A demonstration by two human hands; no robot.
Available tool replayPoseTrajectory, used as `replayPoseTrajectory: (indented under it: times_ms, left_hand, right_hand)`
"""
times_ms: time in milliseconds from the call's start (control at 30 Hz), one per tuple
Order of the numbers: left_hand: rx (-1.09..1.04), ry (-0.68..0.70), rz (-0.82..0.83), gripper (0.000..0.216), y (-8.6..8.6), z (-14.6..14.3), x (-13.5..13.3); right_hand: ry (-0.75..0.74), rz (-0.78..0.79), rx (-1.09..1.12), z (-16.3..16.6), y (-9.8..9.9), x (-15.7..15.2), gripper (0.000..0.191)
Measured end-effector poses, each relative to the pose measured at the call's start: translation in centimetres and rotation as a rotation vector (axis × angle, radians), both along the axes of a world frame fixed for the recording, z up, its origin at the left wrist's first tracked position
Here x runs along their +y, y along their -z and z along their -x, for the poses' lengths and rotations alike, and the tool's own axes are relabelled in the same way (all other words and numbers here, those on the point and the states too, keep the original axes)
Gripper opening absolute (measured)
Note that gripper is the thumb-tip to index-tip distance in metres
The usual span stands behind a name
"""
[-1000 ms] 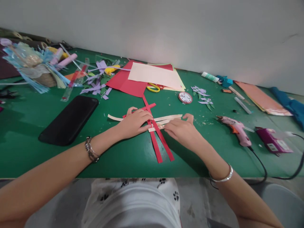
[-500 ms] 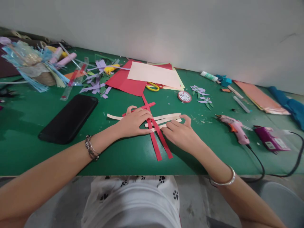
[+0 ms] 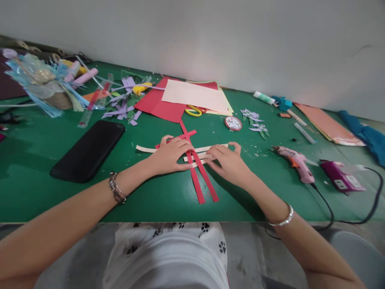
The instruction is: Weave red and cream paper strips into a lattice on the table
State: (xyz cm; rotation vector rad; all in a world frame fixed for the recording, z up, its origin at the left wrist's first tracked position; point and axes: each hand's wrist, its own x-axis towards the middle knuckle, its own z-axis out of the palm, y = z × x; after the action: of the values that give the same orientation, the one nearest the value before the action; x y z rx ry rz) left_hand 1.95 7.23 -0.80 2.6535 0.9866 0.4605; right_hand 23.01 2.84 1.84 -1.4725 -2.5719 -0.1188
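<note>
- Table [image 3: 162, 200], green; carries every item below.
- Red paper sheet [image 3: 158, 102], one; at the far middle of the table, partly covered.
- Pale pink paper sheet [image 3: 195, 94], one; lying over the red sheet.
- Black rounded slab [image 3: 88, 150], phone-shaped; flat, beyond my left forearm.
- My left hand [image 3: 173, 155], one; palm down, fingers extended and thumb apart, not closed round anything, fingertips resting on the strips where red and cream cross.
- My right hand [image 3: 227, 162], one; fingers bent, thumb and fingertips at the cream strips, just right of the crossing. I cannot tell whether a strip is pinched there.
- Red paper strips [image 3: 197, 184], three seen; two run lengthwise and spread apart toward my edge of the table, the third crosses at the far end and passes behind my left hand.
- Pink glue gun [image 3: 296, 163], one; on its side, well apart to the right, cord trailing.
- Cream paper strips [image 3: 144, 149], several; set crosswise to the two lengthwise red ones, between and beneath my hands, the longest extending out past my left hand.
- Lavender-and-green woven pieces [image 3: 259, 127], two; beyond my right hand.
</note>
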Motion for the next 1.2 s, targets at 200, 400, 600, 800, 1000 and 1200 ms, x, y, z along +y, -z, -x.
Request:
replayPoseTrajectory:
  times_ms: [200,400,600,800,1000,1200]
  left_hand:
    - [-0.002,0.013,-0.03,0.027,0.2,0.0,0.0]
    - [0.015,0.023,-0.036,0.024,-0.1,0.0,0.0]
    - [0.015,0.021,-0.042,0.025,0.2,0.0,0.0]
    - [0.016,0.0,-0.039,0.03,0.3,0.1,-0.1]
    - [0.008,-0.01,-0.026,0.032,0.0,-0.1,-0.2]
    - [0.008,-0.02,-0.043,0.033,0.1,-0.1,-0.2]
  right_hand:
    - [0.023,0.098,0.011,0.2,-0.2,0.5,0.017]
    - [-0.014,0.125,0.027,0.3,-0.1,1.2,0.016]
    - [-0.024,0.153,0.044,0.5,-0.2,1.2,0.015]
    - [0.058,0.086,0.029,1.1,-0.7,0.4,0.011]
    - [0.032,0.03,0.075,1.2,-0.6,-0.9,0.014]
    - [0.002,-0.084,0.031,1.5,-0.6,-2.5,0.021]
